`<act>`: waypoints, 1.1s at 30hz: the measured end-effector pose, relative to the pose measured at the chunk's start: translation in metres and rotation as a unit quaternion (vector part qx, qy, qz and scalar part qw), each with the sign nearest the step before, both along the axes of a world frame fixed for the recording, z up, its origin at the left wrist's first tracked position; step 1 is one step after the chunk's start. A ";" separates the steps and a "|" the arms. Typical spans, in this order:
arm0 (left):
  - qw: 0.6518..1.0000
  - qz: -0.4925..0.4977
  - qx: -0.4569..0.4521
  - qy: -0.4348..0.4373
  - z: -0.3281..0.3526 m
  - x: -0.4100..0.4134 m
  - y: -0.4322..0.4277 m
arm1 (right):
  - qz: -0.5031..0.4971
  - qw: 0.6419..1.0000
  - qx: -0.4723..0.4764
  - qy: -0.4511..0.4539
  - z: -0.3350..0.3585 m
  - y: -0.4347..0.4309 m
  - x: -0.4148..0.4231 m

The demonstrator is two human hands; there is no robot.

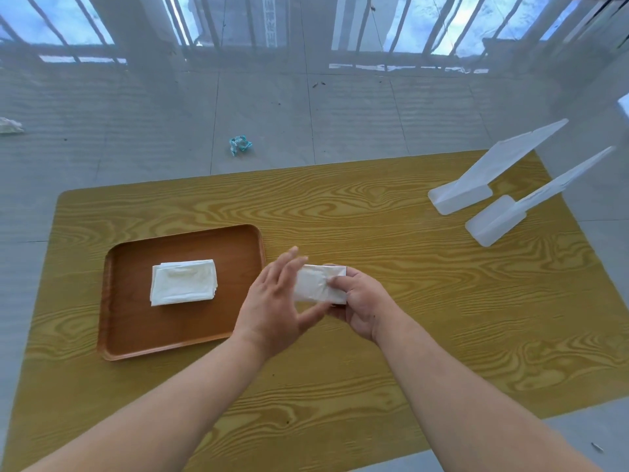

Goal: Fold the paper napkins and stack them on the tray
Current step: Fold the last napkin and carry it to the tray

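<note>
- Head view: right hand [360, 301] pinches a folded napkin [318, 284] at its right end, thumb on top, above the table [408, 301].
- Left hand [275, 301], fingers spread, lies against the napkin's left end.
- 1 napkin stack [183, 282] sits on the tray [136, 328], left of both hands.

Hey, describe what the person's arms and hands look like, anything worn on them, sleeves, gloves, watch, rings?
Both forearms are bare as far as the picture shows, with no sleeves in view. The left hand and the right hand wear no gloves. No watch or bracelet shows on either wrist, and no ring is visible on the fingers that can be seen. Some fingers are hidden, so a ring there cannot be ruled out.
</note>
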State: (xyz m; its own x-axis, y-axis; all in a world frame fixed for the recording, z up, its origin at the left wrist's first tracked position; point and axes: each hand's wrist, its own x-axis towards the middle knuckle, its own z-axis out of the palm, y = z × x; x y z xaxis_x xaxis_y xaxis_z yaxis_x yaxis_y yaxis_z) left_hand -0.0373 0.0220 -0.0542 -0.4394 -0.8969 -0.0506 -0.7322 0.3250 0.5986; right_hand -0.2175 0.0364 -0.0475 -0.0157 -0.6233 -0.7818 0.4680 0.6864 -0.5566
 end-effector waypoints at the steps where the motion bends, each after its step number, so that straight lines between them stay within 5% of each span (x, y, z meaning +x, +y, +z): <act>1: 0.992 0.075 0.085 0.059 0.004 0.005 -0.002 | 0.003 1.000 -0.014 -0.015 0.003 -0.004 0.007; 4: 0.878 0.226 0.310 0.287 0.017 0.025 -0.017 | 0.039 0.997 -0.056 -0.041 0.013 -0.016 0.028; 6: 0.826 0.249 0.367 0.348 0.019 0.043 -0.029 | 0.057 0.994 -0.071 -0.053 0.017 -0.026 0.045; 15: 0.830 0.340 0.311 0.315 0.012 0.160 -0.044 | 0.194 0.972 -0.044 0.126 0.017 -0.061 0.134; 21: 0.904 0.343 0.211 0.146 -0.004 0.214 -0.052 | 0.285 0.911 -0.080 0.287 0.009 -0.078 0.190; 23: 0.935 0.313 0.159 0.045 -0.008 0.221 -0.054 | 0.328 0.851 -0.105 0.396 0.006 -0.078 0.200; 27: 0.975 0.152 -0.047 -0.156 -0.012 0.225 -0.046 | 0.359 0.625 -0.282 0.633 -0.001 -0.060 0.206; 30: 0.979 0.017 -0.091 -0.183 -0.016 0.229 -0.037 | 0.446 0.531 -0.384 0.611 -0.011 -0.045 0.202; 33: 0.973 -0.060 -0.081 -0.209 -0.025 0.231 -0.024 | 0.551 0.457 -0.383 0.584 -0.026 -0.030 0.197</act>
State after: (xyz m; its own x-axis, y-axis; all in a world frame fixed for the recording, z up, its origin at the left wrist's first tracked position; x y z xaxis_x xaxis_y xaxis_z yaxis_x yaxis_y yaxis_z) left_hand 0.1941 -0.0019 -0.0796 -0.5131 -0.8512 -0.1103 -0.8514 0.4885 0.1910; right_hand -0.0204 0.0068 -0.0738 0.5095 -0.8397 -0.1879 -0.8502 -0.4576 -0.2601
